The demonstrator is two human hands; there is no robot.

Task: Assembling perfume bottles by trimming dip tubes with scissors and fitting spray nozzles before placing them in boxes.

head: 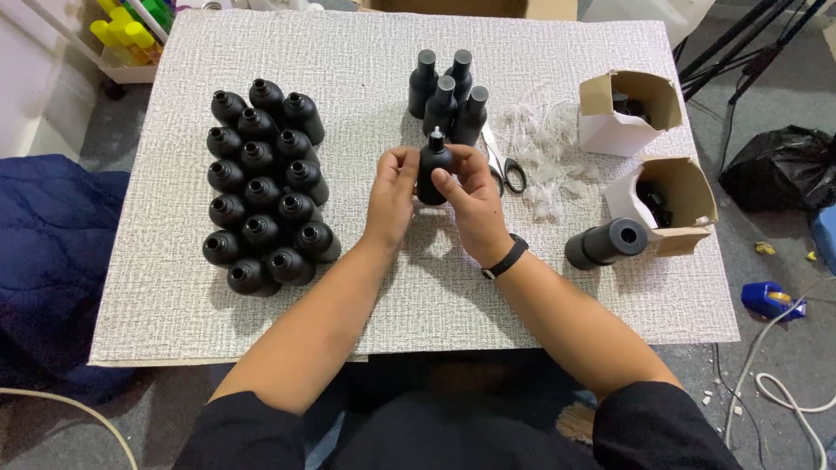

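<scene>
At the far left of the surface (174,287) stood a block of open-necked black bottles (264,187), packed shoulder to shoulder in rows, none of them capped. Just to their right the left hand (391,196) was up off the textured mat, its fingers curled around the left side of a single black bottle (433,170), so the grip was closed on that bottle. The bottle was held upright between both hands, above the middle of the surface, with a small white insert (436,133) showing at its neck. The right hand (468,196), with a dark band at the wrist, closed on the bottle's right side, thumb across the front.

Behind the hands four capped bottles (448,97) stood close together. Scissors (502,167) lay just right of them, then a loose scatter of clear plastic pieces (549,152), and farther right two open cardboard boxes (643,144) and a black tube (605,243) on its side.

To do this step well, the left hand would best keep the bottle steady and vertical while the right pressed the white piece squarely down, not at a slant, so it seated evenly. A firm hold low on the body would probably stop the bottle twisting.
</scene>
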